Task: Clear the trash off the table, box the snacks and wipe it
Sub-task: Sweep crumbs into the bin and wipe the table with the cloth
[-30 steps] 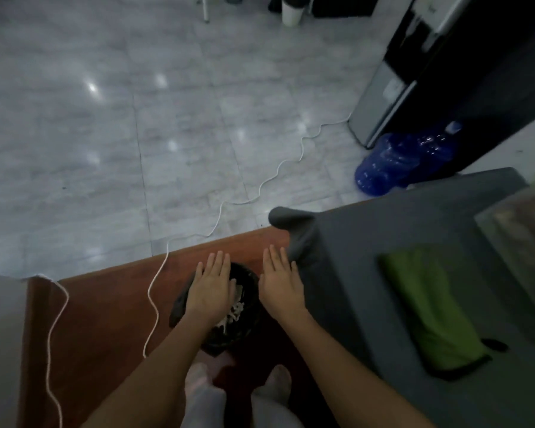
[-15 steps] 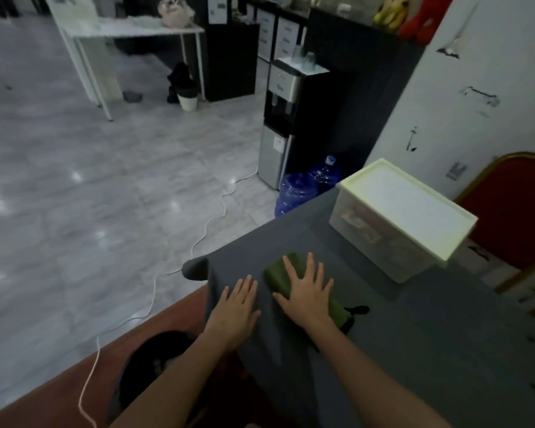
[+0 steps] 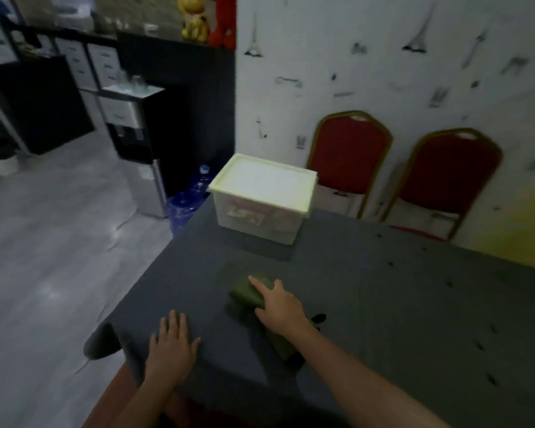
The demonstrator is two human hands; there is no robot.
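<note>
A table under a dark grey cloth (image 3: 383, 304) fills the right half of the view. On it lies a folded green rag (image 3: 247, 293), and my right hand (image 3: 278, 307) lies on top of it with the fingers curling around its edge. My left hand (image 3: 173, 344) rests flat, fingers spread, on the cloth near the table's near-left corner, holding nothing. A clear plastic box with a pale yellow lid (image 3: 263, 186) stands shut at the far side of the table, with snack packets showing through its wall.
Two red chairs with gold frames (image 3: 349, 156) stand against the wall behind the table. A water dispenser (image 3: 133, 125) and blue water jugs (image 3: 183, 205) are on the floor at the left. Small dark specks dot the cloth on the right.
My view has lifted from the bin on the floor to the table. Both hands moved from over the bin onto the table; the right hand has slid onto the green rag.
</note>
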